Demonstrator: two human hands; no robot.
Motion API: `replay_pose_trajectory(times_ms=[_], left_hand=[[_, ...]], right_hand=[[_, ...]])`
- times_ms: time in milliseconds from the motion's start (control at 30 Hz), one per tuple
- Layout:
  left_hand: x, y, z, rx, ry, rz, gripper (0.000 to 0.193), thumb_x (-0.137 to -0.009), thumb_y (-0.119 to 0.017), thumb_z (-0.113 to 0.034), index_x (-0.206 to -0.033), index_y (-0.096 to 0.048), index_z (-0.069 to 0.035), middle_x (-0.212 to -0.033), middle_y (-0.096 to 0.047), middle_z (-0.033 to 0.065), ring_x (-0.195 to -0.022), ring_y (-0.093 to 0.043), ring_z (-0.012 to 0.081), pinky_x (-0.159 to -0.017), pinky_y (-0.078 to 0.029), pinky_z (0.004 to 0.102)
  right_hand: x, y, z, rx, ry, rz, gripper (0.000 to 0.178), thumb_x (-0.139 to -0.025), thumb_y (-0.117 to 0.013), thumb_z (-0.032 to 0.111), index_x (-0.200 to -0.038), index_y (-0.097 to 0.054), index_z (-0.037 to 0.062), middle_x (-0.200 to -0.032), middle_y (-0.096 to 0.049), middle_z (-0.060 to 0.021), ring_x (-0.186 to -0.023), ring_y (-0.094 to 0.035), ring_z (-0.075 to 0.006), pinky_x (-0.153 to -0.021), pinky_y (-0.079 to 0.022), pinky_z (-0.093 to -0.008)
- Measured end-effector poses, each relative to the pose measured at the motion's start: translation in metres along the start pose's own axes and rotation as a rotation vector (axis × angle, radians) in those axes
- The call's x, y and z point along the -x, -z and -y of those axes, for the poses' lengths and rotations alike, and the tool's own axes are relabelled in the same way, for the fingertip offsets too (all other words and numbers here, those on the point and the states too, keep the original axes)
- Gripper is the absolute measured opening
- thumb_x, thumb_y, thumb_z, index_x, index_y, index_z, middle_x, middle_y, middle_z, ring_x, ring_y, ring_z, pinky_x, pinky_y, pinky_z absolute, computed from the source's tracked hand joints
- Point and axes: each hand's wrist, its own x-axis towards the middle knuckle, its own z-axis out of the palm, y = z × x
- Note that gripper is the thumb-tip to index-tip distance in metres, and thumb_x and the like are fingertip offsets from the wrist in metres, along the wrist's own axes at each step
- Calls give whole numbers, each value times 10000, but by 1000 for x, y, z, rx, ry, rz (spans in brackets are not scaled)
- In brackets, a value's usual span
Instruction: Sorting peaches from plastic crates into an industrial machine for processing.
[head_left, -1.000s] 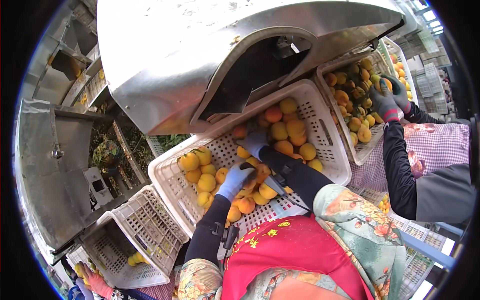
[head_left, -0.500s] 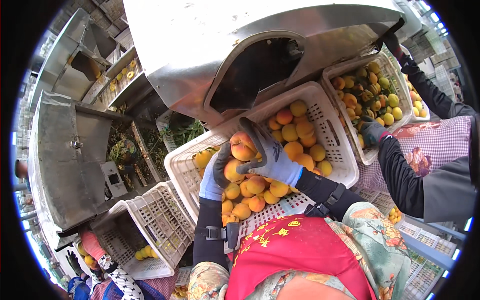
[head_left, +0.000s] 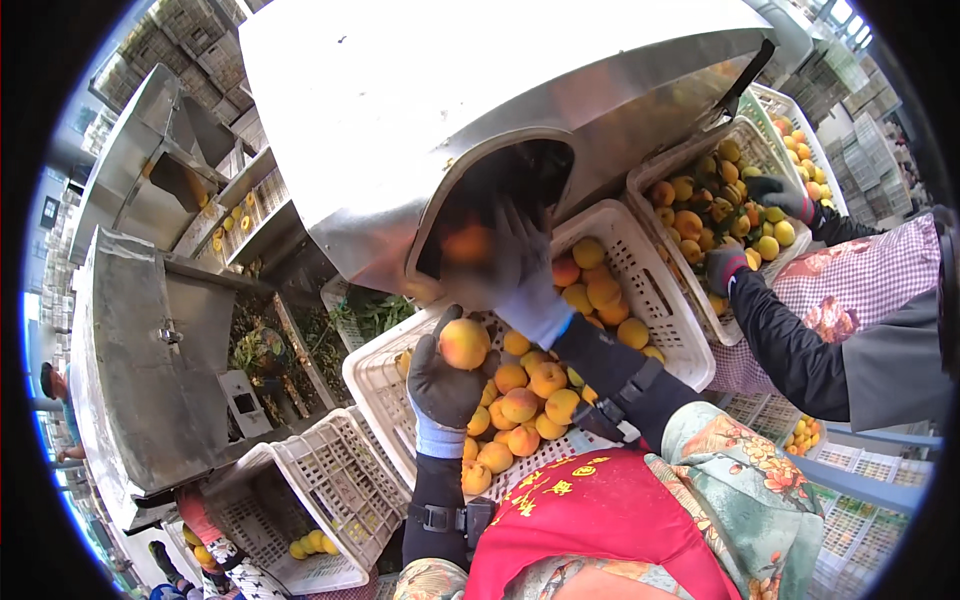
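My left hand (head_left: 445, 385), in a dark-palmed work glove, cups a yellow-orange peach (head_left: 464, 343) above the near left part of a white crate (head_left: 660, 285). My right hand (head_left: 525, 285), also gloved, reaches over the crate into the dark opening (head_left: 520, 170) of a shiny metal machine. Beside its fingers a second peach (head_left: 468, 246) shows as an orange smear. Motion blurs these fingers, so I cannot tell whether they grip it. Below my hands, several loose peaches (head_left: 519, 404) fill part of the crate.
The metal housing (head_left: 370, 90) overhangs the crate's far side. At right, a co-worker's gloved hands (head_left: 725, 268) are at another crate (head_left: 715, 325) of peaches. A tilted white crate (head_left: 335, 480) stands at lower left, near another person's patterned sleeve (head_left: 250, 575). More metal machinery (head_left: 130, 360) stands left.
My hands have parted. The right moved up and away into the machine's opening; the left stays over the crate with a peach. The co-worker's far hand came down to their crate.
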Motion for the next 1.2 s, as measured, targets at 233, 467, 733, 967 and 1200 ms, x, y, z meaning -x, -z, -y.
replay_pose_trajectory(times_ms=[233, 467, 733, 967, 1200], left_hand=[[-5, -5, -7, 70, 44, -78, 476, -967, -473, -445, -1244, -507, -59, -1293, -523, 147, -1172, -540, 296, -868, -533, 435], [-3, -41, -13, -970, -243, -35, 556, -918, -604, -161, -1395, -382, 19, -1339, -509, 129, -1210, -520, 217, -946, -496, 333], [-4, -46, 17, -635, -474, -187, 509, -915, -594, -96, -1374, -418, 33, -1326, -515, 128, -1189, -514, 193, -1017, -404, 318], [-32, 106, 32, -1642, -128, -448, 615, -812, -667, -348, -1321, -505, -44, -1192, -612, 198, -1106, -584, 301, -941, -455, 380], [-94, 175, 84, -2132, 578, -157, 784, -775, -637, -418, -1429, -338, -108, -1308, -512, 248, -1213, -490, 386, -1006, -404, 421]], right_hand=[[-26, 18, 10, -207, 103, -100, 775, -762, -712, 412, -1350, -397, 17, -1313, -491, -205, -1168, -504, -350, -995, -365, -482], [41, 46, 34, -421, 4, 432, 802, -718, -755, 394, -1359, -409, 57, -1201, -572, -195, -1094, -563, -381, -901, -463, -427], [40, 47, 17, -267, -32, 192, 828, -707, -765, 415, -1370, -422, 55, -1235, -556, -180, -1089, -556, -368, -981, -408, -463], [-6, -18, -9, 13, 74, -103, 861, -684, -759, 403, -1376, -404, 34, -1284, -513, -213, -1175, -484, -366, -1064, -278, -532], [-15, 5, -34, -106, 196, -70, 700, -716, -743, 276, -1303, -466, 13, -1240, -551, -196, -1090, -543, -374, -963, -412, -467]])
